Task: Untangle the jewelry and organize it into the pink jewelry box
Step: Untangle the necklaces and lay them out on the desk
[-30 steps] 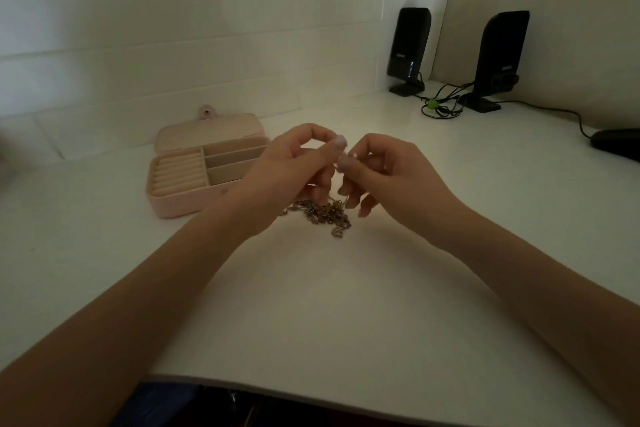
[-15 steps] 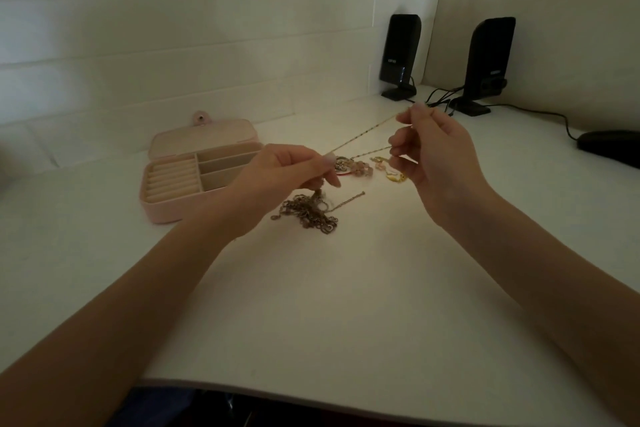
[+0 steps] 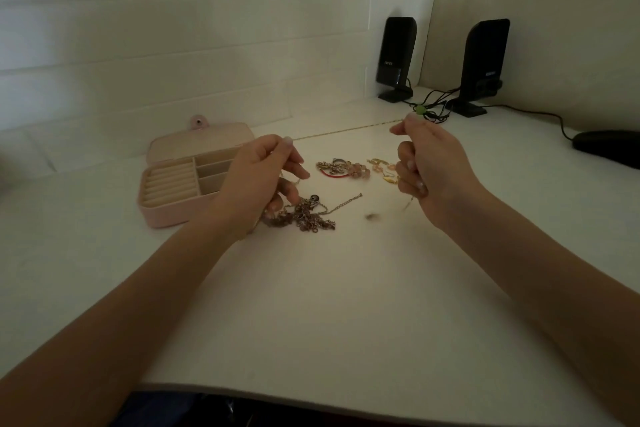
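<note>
A thin gold chain is stretched taut in the air between my two hands. My left hand pinches its left end between thumb and forefinger. My right hand pinches the other end, and the tail of the chain hangs blurred below that fist. Under my left hand lies a tangled heap of dark chains on the white desk. Farther back lie a cluster with pink beads and a red loop and small gold pieces. The pink jewelry box stands open at the left, its ring rolls and compartments showing nothing inside.
Two black speakers stand at the back right with a bundle of black cables between them. A black mouse lies at the right edge. A white tiled wall runs behind the desk.
My hands have drawn apart, the right one moving right and up, so the gold chain pulled out of the heap and now runs taut between them. The bead cluster and gold pieces came into view.
</note>
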Demonstrator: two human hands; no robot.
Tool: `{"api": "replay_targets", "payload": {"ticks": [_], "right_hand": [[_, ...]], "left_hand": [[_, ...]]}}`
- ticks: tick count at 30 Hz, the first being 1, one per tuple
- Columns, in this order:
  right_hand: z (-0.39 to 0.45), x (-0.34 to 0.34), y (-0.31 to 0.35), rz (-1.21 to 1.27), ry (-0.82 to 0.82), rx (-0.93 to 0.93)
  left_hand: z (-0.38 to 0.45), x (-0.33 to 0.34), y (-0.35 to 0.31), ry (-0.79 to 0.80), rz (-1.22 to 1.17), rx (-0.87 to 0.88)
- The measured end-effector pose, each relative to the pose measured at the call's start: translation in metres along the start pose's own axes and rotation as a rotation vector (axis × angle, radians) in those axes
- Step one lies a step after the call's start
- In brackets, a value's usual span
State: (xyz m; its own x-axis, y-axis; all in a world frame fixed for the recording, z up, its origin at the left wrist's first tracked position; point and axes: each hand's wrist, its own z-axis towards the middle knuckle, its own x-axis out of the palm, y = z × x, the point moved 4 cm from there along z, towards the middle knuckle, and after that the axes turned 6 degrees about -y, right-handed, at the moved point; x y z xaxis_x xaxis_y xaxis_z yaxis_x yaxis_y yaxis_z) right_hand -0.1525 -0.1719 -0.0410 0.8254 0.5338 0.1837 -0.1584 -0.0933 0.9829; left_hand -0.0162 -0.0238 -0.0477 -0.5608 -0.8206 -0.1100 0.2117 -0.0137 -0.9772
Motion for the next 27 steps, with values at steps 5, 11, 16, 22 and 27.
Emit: {"api": "replay_targets", "payload": {"ticks": [5, 11, 16, 22, 27], "right_hand": [[0.001, 0.000, -0.002, -0.029, 0.020, 0.024], [-0.004, 0.004, 0.001, 0.005, 0.088, 0.055], [-0.005, 0.004, 0.007, 0.053, 0.075, 0.056], [-0.015, 0.017, 0.013, -0.231, 0.245, -0.203], [-0.026, 0.027, 0.019, -0.159, 0.471, -0.291]], "left_hand": [[0.003, -0.005, -0.002, -0.048, 0.059, 0.017], [0.000, -0.003, -0.006, -0.045, 0.243, 0.189], [-0.005, -0.007, -0.013, -0.129, 0.729, 0.483], [-0.015, 0.001, -0.018, -0.169, 0.979, 0.749], [-0.019, 0.026, -0.001, 0.336, 0.230, 0.200]]}}
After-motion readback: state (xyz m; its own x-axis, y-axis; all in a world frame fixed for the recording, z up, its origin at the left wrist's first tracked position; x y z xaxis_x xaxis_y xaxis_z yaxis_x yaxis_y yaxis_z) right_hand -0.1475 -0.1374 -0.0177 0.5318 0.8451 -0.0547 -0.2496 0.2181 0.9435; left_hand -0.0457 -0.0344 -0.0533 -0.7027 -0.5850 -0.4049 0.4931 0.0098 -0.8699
